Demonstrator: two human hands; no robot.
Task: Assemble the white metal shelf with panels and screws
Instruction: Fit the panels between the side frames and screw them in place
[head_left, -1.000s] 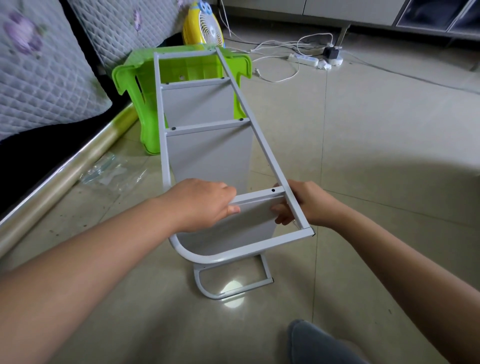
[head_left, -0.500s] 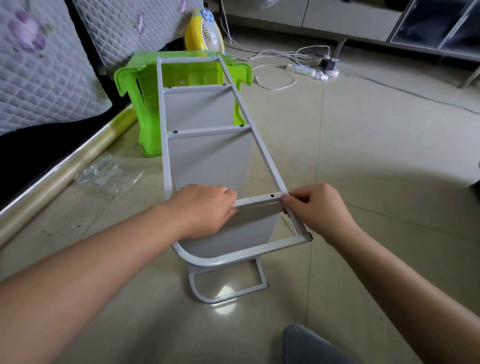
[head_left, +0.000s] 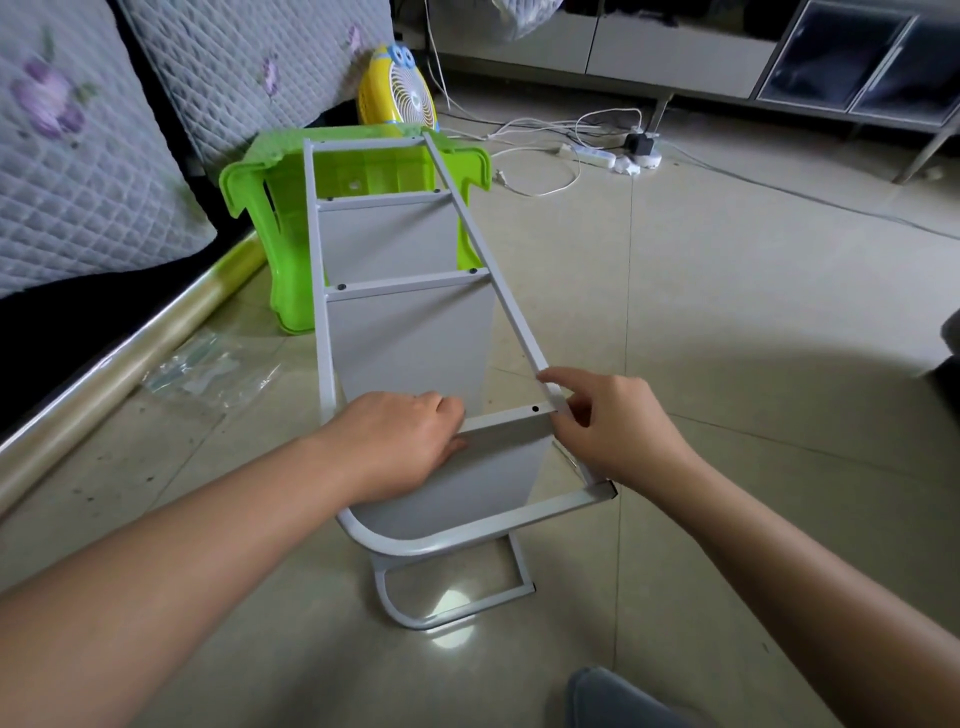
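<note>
The white shelf (head_left: 410, 332) lies on its side on the floor (head_left: 727, 322), its nearest panel (head_left: 483, 457) gripped by the left hand (head_left: 400, 441), its rail (head_left: 498, 275) pinched by the right hand (head_left: 613, 426), a green stool (head_left: 260, 208) behind.

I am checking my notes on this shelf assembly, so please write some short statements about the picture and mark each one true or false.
1. The white metal shelf frame lies on its side on the tiled floor. True.
2. The left hand holds a screwdriver. False: it grips the edge of the nearest grey shelf panel; no tool shows.
3. The right hand pinches the frame's rail at the panel's corner. True.
4. The bright green plastic stool stands in front of the hands, close to the camera. False: it stands at the frame's far end.
5. A yellow cartoon desk fan stands behind the stool. True.
</note>
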